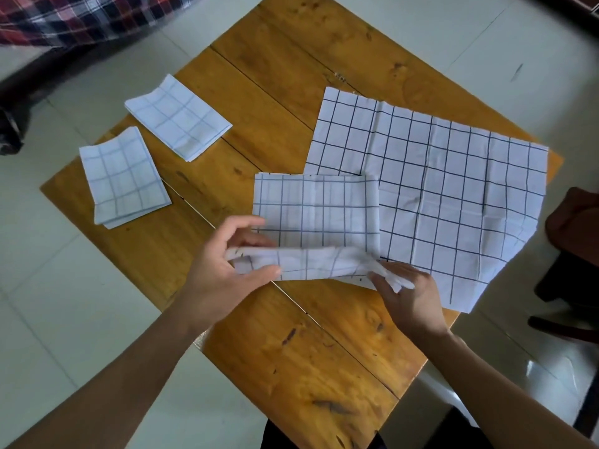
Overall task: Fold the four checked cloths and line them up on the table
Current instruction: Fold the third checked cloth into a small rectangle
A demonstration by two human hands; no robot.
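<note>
Two folded checked cloths lie at the table's left: one (177, 117) further back, one (123, 178) nearer the left corner. A third checked cloth (316, 209), half folded, lies in the middle, and its near edge is lifted and rolled over. My left hand (223, 270) pinches that edge's left end. My right hand (408, 293) pinches its right end. An unfolded checked cloth (453, 189) lies spread flat on the right, partly under the third one and hanging over the table's right edge.
The wooden table (291, 351) stands on a pale tiled floor. A red and dark plaid fabric (81, 17) hangs at the top left. A dark brown chair (573, 241) is at the right edge.
</note>
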